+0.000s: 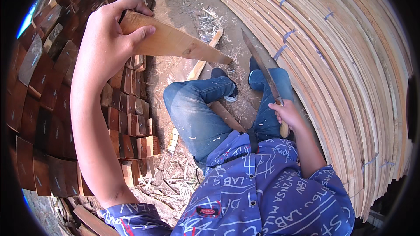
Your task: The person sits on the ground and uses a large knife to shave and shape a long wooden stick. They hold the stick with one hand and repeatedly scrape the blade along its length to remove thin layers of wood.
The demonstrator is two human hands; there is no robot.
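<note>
My left hand (114,35) is raised at the upper left, closed round the top end of a flat wooden board (177,43). The board slants down to the right, and its lower end appears above my left shoe. At my right thigh, my right hand (288,113) is wrapped round the wooden handle of a machete (264,66). Its long, dark, narrow blade points up and away, with the tip to the right of the board and apart from it.
Stacked wood blocks (52,118) rise along my left. Long bundled planks (341,70) with blue ties (286,37) line my right. Between my legs lies a timber piece (227,117). A pale stick (197,70) and wood shavings (170,183) cover parts of the ground.
</note>
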